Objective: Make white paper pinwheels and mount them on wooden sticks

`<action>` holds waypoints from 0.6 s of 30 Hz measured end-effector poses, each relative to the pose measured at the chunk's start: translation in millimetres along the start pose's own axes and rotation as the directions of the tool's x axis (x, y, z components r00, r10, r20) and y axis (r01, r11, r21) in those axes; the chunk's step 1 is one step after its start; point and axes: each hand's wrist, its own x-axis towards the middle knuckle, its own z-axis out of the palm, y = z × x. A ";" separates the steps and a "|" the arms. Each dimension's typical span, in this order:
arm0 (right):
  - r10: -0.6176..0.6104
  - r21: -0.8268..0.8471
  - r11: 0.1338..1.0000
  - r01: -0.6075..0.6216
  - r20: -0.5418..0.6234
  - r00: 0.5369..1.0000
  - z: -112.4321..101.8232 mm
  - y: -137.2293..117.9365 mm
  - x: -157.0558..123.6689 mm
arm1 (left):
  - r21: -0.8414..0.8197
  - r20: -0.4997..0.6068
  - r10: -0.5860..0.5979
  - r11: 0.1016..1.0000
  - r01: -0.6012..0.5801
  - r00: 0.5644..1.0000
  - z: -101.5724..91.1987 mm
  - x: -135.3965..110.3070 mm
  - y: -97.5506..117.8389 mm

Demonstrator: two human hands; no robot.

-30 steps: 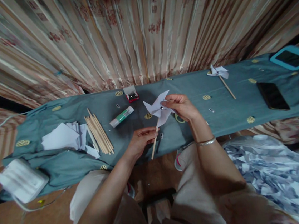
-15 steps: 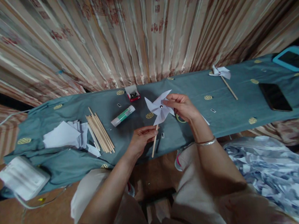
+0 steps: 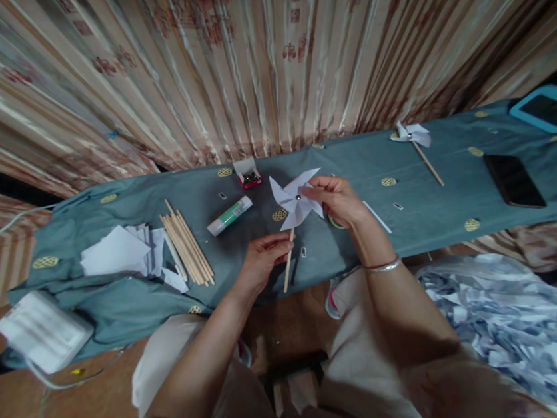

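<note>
A striped, flowered curtain (image 3: 261,56) is hanging behind a long worktop (image 3: 440,217) that is lying under a teal cloth. The person is sitting in front of it, holding a white paper pinwheel (image 3: 292,209) just above the middle of the cloth. The left hand (image 3: 264,257) is closing its grip around the wooden stick (image 3: 288,268) below the paper, with the stick's lower end pointing down past the worktop's near edge. The right hand (image 3: 340,198) is pinching one blade of the pinwheel beside the dark pin at its centre. To the left, a glue stick (image 3: 229,215), a bundle of sticks (image 3: 187,246) and a pile of white paper squares (image 3: 117,251) are lying on the cloth, and a small red box (image 3: 248,175) is standing open near the curtain. To the right, a finished pinwheel (image 3: 413,134), a dark phone (image 3: 514,180) and a blue-cased tablet (image 3: 548,108) are resting well apart. Paper scraps (image 3: 519,336) are heaping up on the floor beside the person's right knee.
</note>
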 end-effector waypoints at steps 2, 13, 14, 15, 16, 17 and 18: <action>0.013 0.003 1.000 -0.013 -0.014 1.000 -0.8 0.7 0.0 | -0.006 -0.017 0.005 1.000 -0.005 1.000 0.2 0.4 0.4; 0.096 0.021 0.995 -0.096 -0.016 0.995 -1.0 2.8 -2.1 | -0.035 -0.085 0.032 0.999 -0.035 0.996 0.7 2.0 4.3; 0.097 0.019 0.995 -0.097 -0.015 0.995 -0.7 2.9 -2.3 | -0.041 -0.086 0.036 0.998 -0.040 0.996 1.1 2.1 4.8; 0.098 0.017 0.995 -0.097 -0.015 0.995 -0.5 2.9 -2.5 | -0.047 -0.088 0.040 0.998 -0.044 0.995 1.6 2.1 5.2; 0.099 0.017 0.995 -0.099 -0.014 0.995 -0.4 3.0 -2.5 | -0.054 -0.092 0.041 0.997 -0.046 0.995 2.0 2.2 5.6; 0.102 0.018 0.995 -0.101 -0.012 0.995 -0.3 3.0 -2.6 | -0.061 -0.096 0.043 0.997 -0.049 0.994 2.5 2.2 5.8; 0.105 0.020 0.994 -0.104 -0.009 0.994 -0.3 3.1 -2.6 | -0.067 -0.099 0.046 0.996 -0.053 0.994 2.9 2.3 5.9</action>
